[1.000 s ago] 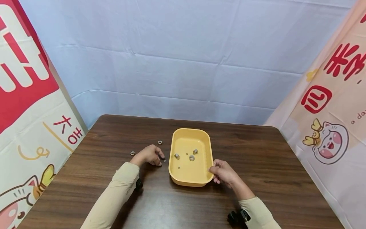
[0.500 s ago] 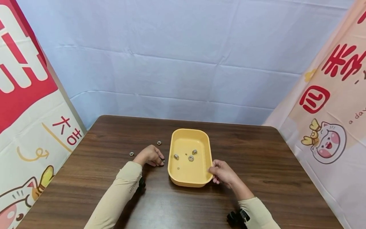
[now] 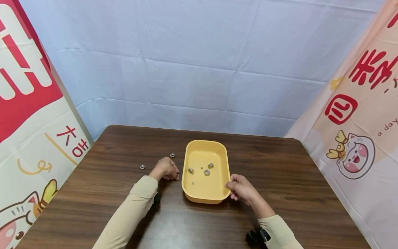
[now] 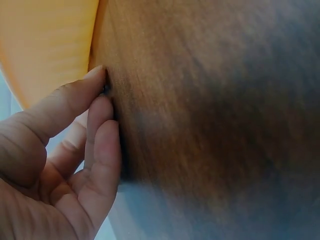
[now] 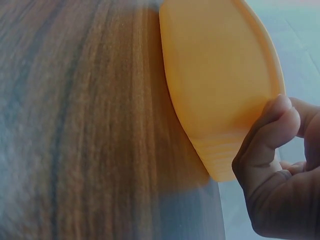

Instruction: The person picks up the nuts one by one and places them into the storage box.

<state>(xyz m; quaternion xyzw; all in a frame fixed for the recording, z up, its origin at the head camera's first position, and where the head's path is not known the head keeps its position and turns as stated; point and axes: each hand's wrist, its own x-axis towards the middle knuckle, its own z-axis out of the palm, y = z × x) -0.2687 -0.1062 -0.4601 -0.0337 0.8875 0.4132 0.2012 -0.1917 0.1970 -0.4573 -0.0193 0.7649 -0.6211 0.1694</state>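
A yellow tray [image 3: 203, 190] stands on the table, with several metal nuts in it, among them a larger one [image 3: 207, 172]. Just left of the tray, my left hand [image 3: 166, 168] pinches a tiny nut between thumb and index finger at the table surface. The left wrist view shows the left hand [image 4: 65, 145] with a small dark bit of it [image 4: 106, 89] between the fingertips. At the tray's lower right edge, my right hand [image 3: 243, 188] grips the rim with thumb and fingers; in the right wrist view the right hand [image 5: 280, 160] holds the tray's side [image 5: 215, 70].
Two nuts lie on the brown table [image 3: 280, 173] left of the tray, one [image 3: 172, 155] behind my left hand and one [image 3: 142, 167] to its left. A pale cloth [image 3: 192, 69] hangs behind the table, with printed cloths at both sides.
My left thumb and fingers have closed around the tiny nut that lay beside the tray. My right hand keeps its grip on the rim.
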